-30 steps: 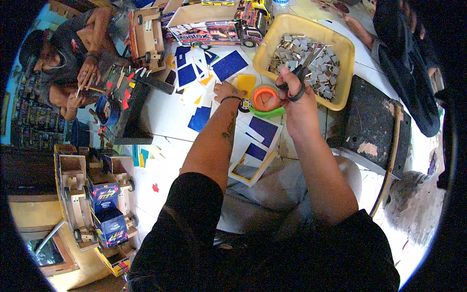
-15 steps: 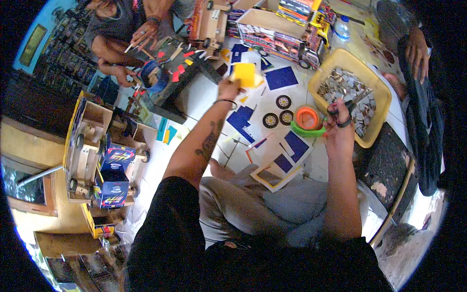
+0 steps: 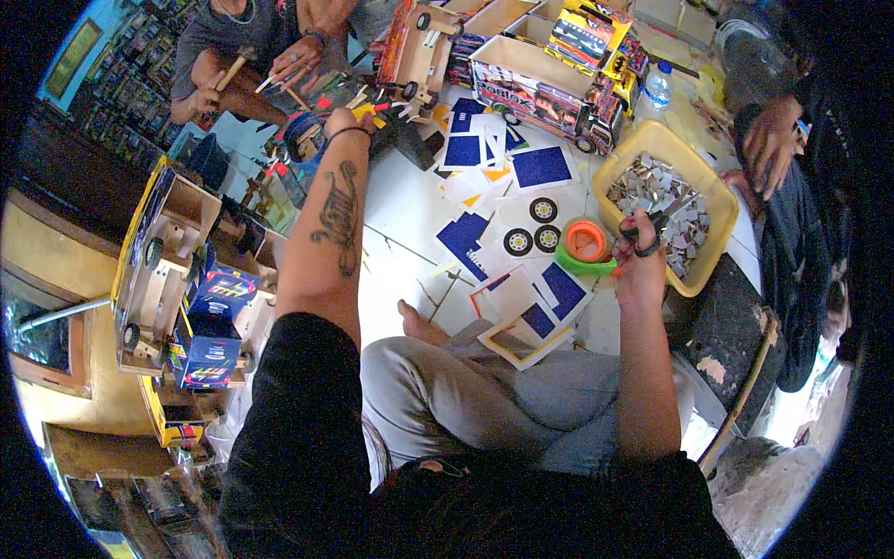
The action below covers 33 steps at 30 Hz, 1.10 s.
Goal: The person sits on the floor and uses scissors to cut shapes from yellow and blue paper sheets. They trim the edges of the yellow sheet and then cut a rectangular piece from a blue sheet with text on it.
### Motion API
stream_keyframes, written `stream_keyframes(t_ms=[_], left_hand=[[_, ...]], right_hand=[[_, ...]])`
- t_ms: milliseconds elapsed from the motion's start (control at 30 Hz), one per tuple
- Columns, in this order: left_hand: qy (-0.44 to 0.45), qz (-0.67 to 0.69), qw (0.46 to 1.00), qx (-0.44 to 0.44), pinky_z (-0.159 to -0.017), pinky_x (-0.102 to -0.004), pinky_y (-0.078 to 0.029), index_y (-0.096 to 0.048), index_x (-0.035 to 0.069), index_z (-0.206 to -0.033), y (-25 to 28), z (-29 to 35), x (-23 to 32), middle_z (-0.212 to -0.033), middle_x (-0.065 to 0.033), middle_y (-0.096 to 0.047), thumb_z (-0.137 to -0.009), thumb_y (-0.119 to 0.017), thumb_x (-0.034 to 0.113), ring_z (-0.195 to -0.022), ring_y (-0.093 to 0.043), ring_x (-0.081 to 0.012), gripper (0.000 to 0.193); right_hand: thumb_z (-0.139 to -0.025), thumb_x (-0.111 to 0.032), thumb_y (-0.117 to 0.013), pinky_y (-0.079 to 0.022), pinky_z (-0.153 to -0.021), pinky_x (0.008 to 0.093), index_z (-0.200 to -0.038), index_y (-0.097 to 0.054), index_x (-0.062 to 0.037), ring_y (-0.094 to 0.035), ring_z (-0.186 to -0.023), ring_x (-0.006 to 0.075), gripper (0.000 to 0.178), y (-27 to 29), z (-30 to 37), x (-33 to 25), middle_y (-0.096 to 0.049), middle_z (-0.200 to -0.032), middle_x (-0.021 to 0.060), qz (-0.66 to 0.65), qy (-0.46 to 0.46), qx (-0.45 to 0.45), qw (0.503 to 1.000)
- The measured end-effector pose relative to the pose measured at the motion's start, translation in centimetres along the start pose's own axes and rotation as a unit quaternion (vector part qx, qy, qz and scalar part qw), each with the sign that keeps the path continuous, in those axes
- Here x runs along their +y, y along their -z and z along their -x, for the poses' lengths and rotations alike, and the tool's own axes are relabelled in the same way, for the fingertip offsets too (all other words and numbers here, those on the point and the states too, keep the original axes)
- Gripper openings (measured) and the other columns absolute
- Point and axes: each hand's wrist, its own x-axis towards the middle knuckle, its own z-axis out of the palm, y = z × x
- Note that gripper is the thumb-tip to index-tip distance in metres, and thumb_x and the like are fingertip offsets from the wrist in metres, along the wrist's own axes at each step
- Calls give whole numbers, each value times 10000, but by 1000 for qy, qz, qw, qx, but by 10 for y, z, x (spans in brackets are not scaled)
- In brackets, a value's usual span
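My left hand (image 3: 346, 124) reaches far forward to the low dark bench, beside a small yellow piece (image 3: 372, 114). Its fingers are mostly hidden behind the back of the hand, so I cannot see what they hold. On the right, my right hand (image 3: 641, 265) is closed on the black-handled scissors (image 3: 643, 238), their blades pointing over the yellow basin (image 3: 610, 168) of small pale pieces. Between my hands lie blue printed sheets (image 3: 542, 168), cut paper, black toy wheels (image 3: 543, 210) and an orange tape roll (image 3: 586, 240) beside a green one (image 3: 582, 265).
Across the bench (image 3: 410, 144), a person holds a hammer (image 3: 236, 68) and a thin white stick. Wooden toy trucks (image 3: 419, 47) and a printed box body (image 3: 535, 84) stand at the back, near a water bottle (image 3: 658, 86). More toy trucks (image 3: 177, 233) stand left. Another person's hand (image 3: 771, 140) rests at right.
My left hand has moved left and forward from the paper pile to the bench; the yellow sheet is no longer visible in it. The person opposite now raises a hammer. My right hand keeps the scissors.
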Motion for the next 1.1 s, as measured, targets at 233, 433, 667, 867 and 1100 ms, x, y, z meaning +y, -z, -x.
stream_keyframes(t_ms=[233,433,667,867,1100], left_hand=[[-50,-43,997,-47,-514,-292,-472,-427,7,-1095,52,37,-44,-760,-95,-542,-720,-558,125,-638,-577,-227,414],[-132,-332,918,-169,-717,-315,-466,-355,5,-1238,108,86,-129,-1025,-169,-534,-758,-559,84,-845,-569,-222,528],[-565,-525,613,-172,-914,-413,-348,-404,4,-1175,114,76,-77,-1116,-212,-453,-662,-642,136,-1060,-416,-371,581],[-556,-704,410,-164,-919,-403,-369,-418,33,-1206,60,-10,-5,-1199,-168,-457,-671,-662,315,-1114,-427,-325,652],[-410,-783,337,-325,-763,-418,-471,-605,46,-881,46,-48,6,-900,-178,-606,-761,-539,336,-860,-579,-343,320]], right_hand=[[-750,-361,-661,-339,-573,218,-778,-550,-144,-433,-602,56,245,1,2,-4,-523,-725,-43,25,-7,2,1000],[-744,-362,-671,-360,-569,222,-777,-556,-132,-461,-605,62,259,2,3,-7,-538,-721,-40,6,-12,1,1000],[-749,-354,-664,-355,-568,215,-775,-549,-123,-455,-608,75,259,1,2,-6,-530,-735,-29,13,-23,14,1000],[-763,-358,-645,-327,-552,227,-779,-536,-121,-398,-583,75,261,-1,0,2,-499,-728,-20,25,-23,0,999],[-798,-335,-608,-327,-563,224,-789,-533,-120,-395,-587,73,228,0,-2,6,-491,-722,-24,31,-14,-41,999]])
